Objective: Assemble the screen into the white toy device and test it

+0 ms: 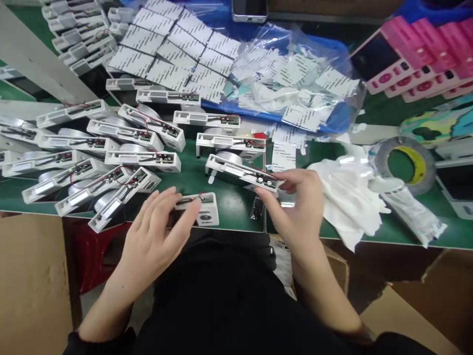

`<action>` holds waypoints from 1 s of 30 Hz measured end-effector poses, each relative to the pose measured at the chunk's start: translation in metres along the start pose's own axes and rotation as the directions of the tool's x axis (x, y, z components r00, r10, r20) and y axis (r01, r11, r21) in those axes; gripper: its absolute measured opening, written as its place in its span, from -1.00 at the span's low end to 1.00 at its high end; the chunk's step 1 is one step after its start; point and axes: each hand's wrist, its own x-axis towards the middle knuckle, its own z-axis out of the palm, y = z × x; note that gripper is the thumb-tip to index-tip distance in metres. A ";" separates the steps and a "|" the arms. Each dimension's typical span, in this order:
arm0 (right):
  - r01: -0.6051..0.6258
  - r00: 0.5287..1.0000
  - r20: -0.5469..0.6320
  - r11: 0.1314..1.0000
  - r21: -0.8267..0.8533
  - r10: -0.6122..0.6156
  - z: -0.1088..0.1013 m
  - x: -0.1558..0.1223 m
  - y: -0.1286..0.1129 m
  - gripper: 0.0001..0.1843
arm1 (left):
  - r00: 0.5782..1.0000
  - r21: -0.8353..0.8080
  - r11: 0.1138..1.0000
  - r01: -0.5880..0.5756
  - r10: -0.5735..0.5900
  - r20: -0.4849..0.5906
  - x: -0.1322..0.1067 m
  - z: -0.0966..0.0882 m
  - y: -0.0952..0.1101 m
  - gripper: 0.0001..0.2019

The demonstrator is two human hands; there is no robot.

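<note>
Left of the left hand (155, 231), rows of white plastic housings (88, 148) fitted with small circuit boards (164, 158) and red wires (144, 123) are laid close together on the green bench (229, 207), reaching almost to the fingers. Beyond the bench's front edge, a red stool (99, 251) and a cardboard box (33, 281) are seen. A front housing (205, 217) is held under the curved fingers of the left hand, near that edge. A strip of bench is left between it and the right hand (295, 202), by which the end of a tilted housing (242, 172) is pinched above the bench. Further right lie crumpled white wipes (347, 202), a tape roll (404, 165) and a squeezed tube (410, 212).
</note>
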 end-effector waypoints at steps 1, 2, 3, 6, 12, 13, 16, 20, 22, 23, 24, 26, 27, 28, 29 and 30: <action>0.007 1.000 0.023 1.000 -0.002 -0.007 0.003 0.004 -0.001 -0.75 | 0.999 -0.013 0.999 -0.037 0.037 -0.027 0.000 0.003 0.000 -0.43; 0.005 0.999 0.051 1.000 0.003 -0.005 0.006 0.008 -0.002 -0.76 | 0.996 -0.015 0.997 -0.070 0.069 -0.050 0.001 0.006 0.000 -0.43; 0.001 0.997 0.079 1.000 0.012 -0.002 0.009 0.010 -0.004 -0.77 | 0.992 -0.010 0.995 -0.098 0.097 -0.079 0.004 0.011 0.001 -0.43; 0.024 0.991 0.129 0.999 0.042 -0.029 0.010 0.012 -0.012 -0.69 | 0.972 0.039 0.987 -0.155 0.159 -0.175 0.015 0.026 0.002 -0.44; 0.122 0.992 -0.038 0.991 0.046 -0.120 -0.003 -0.009 -0.014 -0.54 | 0.977 0.089 0.991 -0.104 0.118 -0.175 0.029 0.039 0.002 -0.51; 0.135 0.990 -0.051 0.990 0.048 -0.133 -0.006 -0.012 -0.013 -0.54 | 0.983 0.080 0.991 -0.111 0.121 -0.139 0.028 0.038 0.002 -0.49; 0.151 0.988 -0.055 0.986 0.077 -0.147 -0.011 -0.019 -0.007 -0.55 | 0.990 0.072 0.991 -0.115 0.121 -0.071 0.025 0.036 0.005 -0.46; 0.157 0.988 -0.027 0.980 0.121 -0.155 -0.016 -0.021 -0.006 -0.58 | 0.997 0.031 0.999 0.005 -0.002 -0.078 0.025 0.039 0.007 -0.41; 0.183 0.983 -0.009 0.975 0.128 -0.184 -0.021 -0.022 -0.008 -0.62 | 0.996 0.001 0.999 0.038 -0.038 -0.082 0.028 0.042 0.005 -0.32; 0.199 0.980 -0.006 0.972 0.121 -0.200 -0.026 -0.023 -0.008 -0.64 | 0.994 -0.007 0.999 0.041 -0.041 -0.100 0.030 0.044 0.002 -0.28; 0.214 0.977 -0.009 0.971 0.105 -0.214 -0.032 -0.025 -0.007 -0.67 | 0.994 0.014 1.000 0.008 -0.007 -0.110 0.032 0.045 -0.001 -0.24; 0.219 0.975 -0.031 0.975 0.039 -0.218 -0.049 -0.028 0.002 -0.70 | 0.985 0.074 0.993 -0.097 0.107 -0.139 0.034 0.051 -0.011 -0.22; 0.203 0.978 -0.052 0.979 -0.011 -0.203 -0.060 -0.031 0.010 -0.71 | 0.979 0.088 0.989 -0.119 0.131 -0.156 0.033 0.055 -0.018 -0.22; 0.170 0.981 -0.087 0.983 -0.070 -0.175 -0.074 -0.035 0.020 -0.73 | 0.978 0.093 0.986 -0.138 0.151 -0.145 0.032 0.060 -0.024 -0.23; 0.117 0.981 -0.136 0.984 -0.135 -0.136 -0.089 -0.039 0.033 -0.74 | 0.974 0.077 0.985 -0.156 0.166 -0.153 0.029 0.067 -0.031 -0.24; 0.045 0.976 -0.202 0.979 -0.198 -0.086 -0.106 -0.044 0.048 -0.76 | 0.975 0.018 0.989 -0.148 0.149 -0.163 0.026 0.073 -0.038 -0.27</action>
